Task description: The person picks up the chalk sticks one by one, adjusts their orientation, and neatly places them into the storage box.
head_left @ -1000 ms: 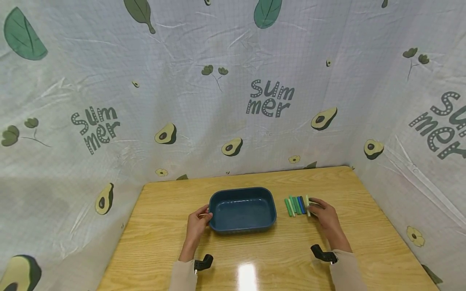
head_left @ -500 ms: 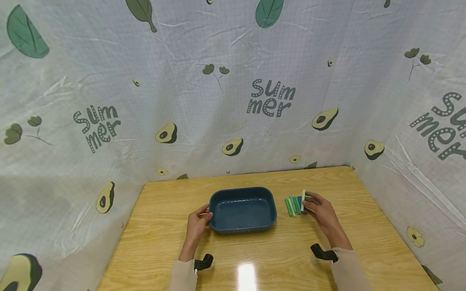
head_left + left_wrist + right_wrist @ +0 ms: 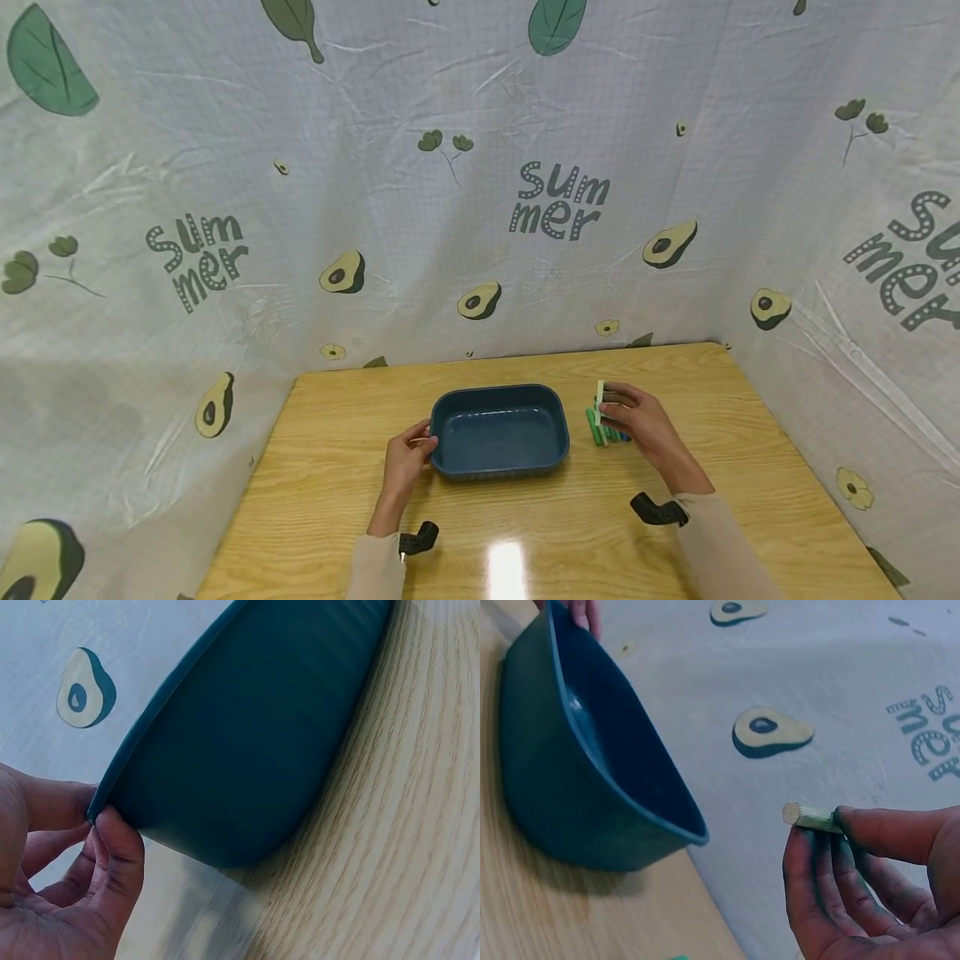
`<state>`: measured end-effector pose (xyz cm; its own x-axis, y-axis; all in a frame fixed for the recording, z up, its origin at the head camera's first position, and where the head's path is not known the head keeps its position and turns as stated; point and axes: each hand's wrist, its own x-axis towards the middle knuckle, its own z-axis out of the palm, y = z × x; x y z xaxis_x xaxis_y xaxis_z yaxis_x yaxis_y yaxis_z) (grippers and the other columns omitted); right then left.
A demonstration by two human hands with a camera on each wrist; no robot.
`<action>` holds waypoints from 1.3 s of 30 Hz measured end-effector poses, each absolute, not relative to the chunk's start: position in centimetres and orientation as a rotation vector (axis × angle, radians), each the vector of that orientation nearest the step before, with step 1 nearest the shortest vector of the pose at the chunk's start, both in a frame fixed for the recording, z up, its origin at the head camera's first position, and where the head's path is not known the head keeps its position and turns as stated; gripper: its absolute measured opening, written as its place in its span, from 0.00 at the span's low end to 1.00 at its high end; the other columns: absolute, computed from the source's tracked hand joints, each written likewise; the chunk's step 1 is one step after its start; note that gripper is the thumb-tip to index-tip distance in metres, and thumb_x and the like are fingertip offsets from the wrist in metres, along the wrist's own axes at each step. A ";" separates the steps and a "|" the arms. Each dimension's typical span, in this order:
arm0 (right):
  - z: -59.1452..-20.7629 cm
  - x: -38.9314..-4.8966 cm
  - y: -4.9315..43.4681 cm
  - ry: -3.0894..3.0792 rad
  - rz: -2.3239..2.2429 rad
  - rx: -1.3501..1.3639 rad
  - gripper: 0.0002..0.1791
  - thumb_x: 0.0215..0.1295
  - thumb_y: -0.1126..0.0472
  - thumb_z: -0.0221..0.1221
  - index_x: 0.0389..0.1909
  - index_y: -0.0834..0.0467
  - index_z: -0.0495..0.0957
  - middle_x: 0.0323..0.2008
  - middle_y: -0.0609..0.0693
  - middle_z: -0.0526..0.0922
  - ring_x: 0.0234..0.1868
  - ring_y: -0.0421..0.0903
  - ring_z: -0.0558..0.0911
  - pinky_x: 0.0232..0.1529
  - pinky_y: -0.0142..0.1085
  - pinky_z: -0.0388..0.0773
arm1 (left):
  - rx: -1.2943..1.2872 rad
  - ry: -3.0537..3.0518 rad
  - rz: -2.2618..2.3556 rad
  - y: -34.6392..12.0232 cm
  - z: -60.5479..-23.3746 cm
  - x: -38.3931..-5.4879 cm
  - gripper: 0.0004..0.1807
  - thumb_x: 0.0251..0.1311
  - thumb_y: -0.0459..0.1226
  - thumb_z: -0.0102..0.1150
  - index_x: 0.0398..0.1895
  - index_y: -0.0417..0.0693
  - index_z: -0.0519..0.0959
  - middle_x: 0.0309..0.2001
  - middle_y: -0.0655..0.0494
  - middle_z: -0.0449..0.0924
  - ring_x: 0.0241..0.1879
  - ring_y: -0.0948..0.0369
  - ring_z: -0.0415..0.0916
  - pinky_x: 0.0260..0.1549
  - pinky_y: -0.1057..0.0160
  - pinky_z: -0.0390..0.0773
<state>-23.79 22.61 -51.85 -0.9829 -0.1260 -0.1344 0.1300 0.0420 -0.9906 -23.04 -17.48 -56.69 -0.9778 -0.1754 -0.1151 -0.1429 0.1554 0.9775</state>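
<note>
A dark blue rectangular basin [image 3: 501, 442] stands on the wooden table in the head view. At its left end my left hand [image 3: 406, 465] pinches the rim between thumb and fingers; the left wrist view shows this grip up close on the basin's wall [image 3: 225, 750]. My right hand [image 3: 647, 423] holds a pale yellow-green chalk stick [image 3: 806, 815] between thumb and fingertips, raised above the table to the right of the basin. Several green and blue chalk sticks [image 3: 594, 427] lie side by side beneath that hand, partly hidden by it. Dark green stains mark the right fingers [image 3: 799, 877].
The wooden table [image 3: 330, 500] ends at a cloth backdrop [image 3: 420, 333] printed with avocados and lettering, which also rises on both sides. Each wrist carries a black camera mount [image 3: 420, 539]. A bright glare spot [image 3: 507, 567] lies on the table in front.
My right hand has lifted the pale chalk stick from the right end of the row and carried it left, toward the basin. The left hand and the basin have stayed in place.
</note>
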 end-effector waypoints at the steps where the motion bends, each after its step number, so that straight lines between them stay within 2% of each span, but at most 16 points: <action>1: -51.7 -23.9 22.4 2.114 -2.057 -0.001 0.34 0.71 0.60 0.56 0.73 0.64 0.56 0.63 0.63 0.69 0.47 0.34 0.81 0.55 0.38 0.79 | 0.330 -2.368 -2.001 -17.5 -56.7 -23.0 0.22 0.62 0.28 0.59 0.61 0.38 0.76 0.46 0.43 0.75 0.35 0.65 0.75 0.27 0.68 0.78; 8: -51.1 -24.8 20.4 2.024 -2.055 -0.024 0.34 0.69 0.64 0.58 0.72 0.65 0.56 0.56 0.54 0.75 0.46 0.37 0.81 0.56 0.41 0.79 | 0.349 -2.360 -2.008 -17.4 -56.6 -22.9 0.22 0.62 0.28 0.60 0.61 0.38 0.76 0.46 0.44 0.75 0.35 0.65 0.75 0.27 0.68 0.78; 11: -50.7 -25.0 19.4 1.972 -2.057 -0.036 0.34 0.69 0.64 0.58 0.72 0.66 0.57 0.57 0.55 0.75 0.46 0.38 0.81 0.58 0.45 0.77 | 0.353 -2.361 -2.007 -17.3 -56.6 -22.9 0.22 0.62 0.28 0.60 0.61 0.37 0.76 0.47 0.42 0.75 0.35 0.65 0.75 0.27 0.68 0.78; 14: -50.5 -25.3 18.3 1.932 -2.063 -0.041 0.32 0.69 0.66 0.57 0.71 0.67 0.59 0.60 0.64 0.73 0.46 0.39 0.82 0.59 0.47 0.77 | 0.355 -2.361 -2.011 -17.3 -56.5 -22.9 0.22 0.63 0.29 0.60 0.61 0.37 0.76 0.47 0.42 0.75 0.35 0.65 0.75 0.28 0.68 0.78; 18: -50.4 -25.7 16.9 1.909 -2.053 -0.037 0.30 0.69 0.67 0.57 0.70 0.67 0.61 0.64 0.70 0.69 0.46 0.42 0.83 0.59 0.48 0.77 | 0.362 -2.360 -2.008 -17.3 -56.6 -22.9 0.22 0.62 0.29 0.60 0.61 0.38 0.76 0.47 0.43 0.75 0.35 0.65 0.75 0.28 0.68 0.78; 26: -50.6 -26.5 14.0 1.864 -2.039 0.003 0.30 0.67 0.69 0.57 0.69 0.65 0.63 0.54 0.61 0.76 0.45 0.44 0.83 0.56 0.47 0.79 | 0.366 -2.346 -2.026 -17.2 -56.5 -22.8 0.22 0.63 0.28 0.59 0.61 0.37 0.75 0.46 0.43 0.74 0.34 0.65 0.75 0.27 0.68 0.77; 39: -51.8 -27.2 9.3 1.825 -1.991 0.065 0.28 0.64 0.71 0.58 0.66 0.67 0.66 0.48 0.61 0.77 0.44 0.50 0.83 0.51 0.46 0.81 | 0.372 -2.324 -2.037 -17.2 -56.7 -23.0 0.22 0.62 0.27 0.59 0.61 0.36 0.76 0.45 0.44 0.74 0.34 0.65 0.75 0.26 0.69 0.77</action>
